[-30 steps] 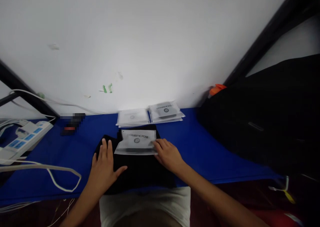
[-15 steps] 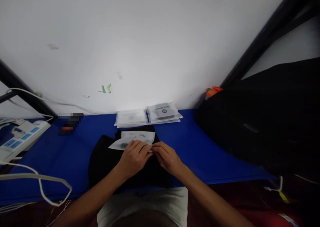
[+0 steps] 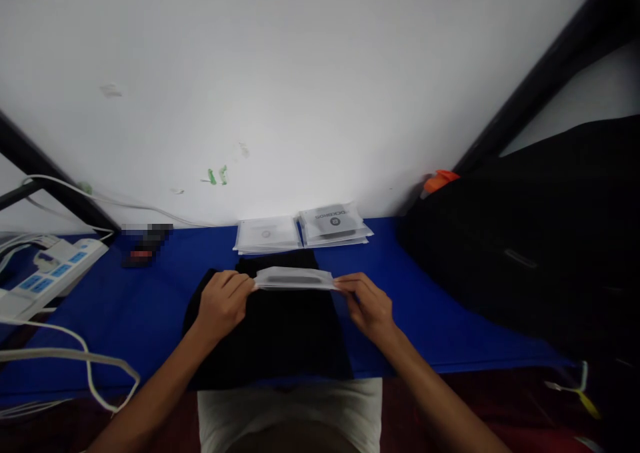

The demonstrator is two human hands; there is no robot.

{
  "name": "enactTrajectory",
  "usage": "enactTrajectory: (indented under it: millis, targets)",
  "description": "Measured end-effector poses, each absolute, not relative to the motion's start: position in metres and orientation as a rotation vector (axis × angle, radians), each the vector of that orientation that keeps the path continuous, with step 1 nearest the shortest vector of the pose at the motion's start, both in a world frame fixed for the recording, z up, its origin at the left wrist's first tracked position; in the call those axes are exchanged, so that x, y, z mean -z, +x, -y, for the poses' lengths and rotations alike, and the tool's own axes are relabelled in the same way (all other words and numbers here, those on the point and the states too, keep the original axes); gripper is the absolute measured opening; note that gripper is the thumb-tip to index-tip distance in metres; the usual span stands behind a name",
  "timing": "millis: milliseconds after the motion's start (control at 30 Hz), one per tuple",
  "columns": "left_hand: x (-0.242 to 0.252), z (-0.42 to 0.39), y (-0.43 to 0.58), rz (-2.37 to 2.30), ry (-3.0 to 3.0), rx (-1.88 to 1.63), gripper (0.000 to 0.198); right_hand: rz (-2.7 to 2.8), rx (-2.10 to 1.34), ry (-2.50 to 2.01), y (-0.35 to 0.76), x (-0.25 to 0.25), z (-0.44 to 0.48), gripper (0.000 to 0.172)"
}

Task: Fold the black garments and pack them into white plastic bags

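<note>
A frosted plastic zip bag (image 3: 295, 278) with something dark inside is stretched between my two hands above folded black cloth (image 3: 295, 336). My left hand (image 3: 224, 301) pinches its left end, and my right hand (image 3: 367, 301) pinches the right end. The bag is tilted, so I see it nearly edge-on. Behind it, against the wall, lie two low stacks of similar bags: the left stack (image 3: 269, 234) and the right stack (image 3: 336, 224), whose top bag bears dark lettering and a round logo.
A white power strip (image 3: 60, 270) with plugs and cables lies at the left, near a pixelated dark object (image 3: 147, 245). A loose white cable (image 3: 90, 356) loops in front. At the right stands a large black bag-like mass (image 3: 530, 253) with an orange item (image 3: 441, 180) behind it. The tabletop (image 3: 395, 306) is blue.
My hands were together at the bag's right edge; my left hand has slid to the left end. The bag has turned from showing its printed face to nearly edge-on.
</note>
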State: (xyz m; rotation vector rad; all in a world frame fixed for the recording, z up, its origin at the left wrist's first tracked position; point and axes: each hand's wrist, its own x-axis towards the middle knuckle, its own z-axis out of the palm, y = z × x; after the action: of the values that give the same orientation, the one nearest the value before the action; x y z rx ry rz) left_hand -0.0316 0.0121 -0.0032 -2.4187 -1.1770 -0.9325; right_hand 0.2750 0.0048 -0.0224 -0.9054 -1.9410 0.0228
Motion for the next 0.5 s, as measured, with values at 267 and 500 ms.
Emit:
enactTrajectory:
  millis: [267, 500]
  targets:
    - [0.006, 0.007, -0.05, 1.187, -2.665, 0.848, 0.012, 1.978, -0.123, -0.9, 0.289, 0.043, 0.011, 0.025]
    - [0.012, 0.01, 0.001, 1.131, -2.835, 0.669, 0.019, 2.144, -0.193, -0.934, 0.284, 0.042, 0.019, 0.029]
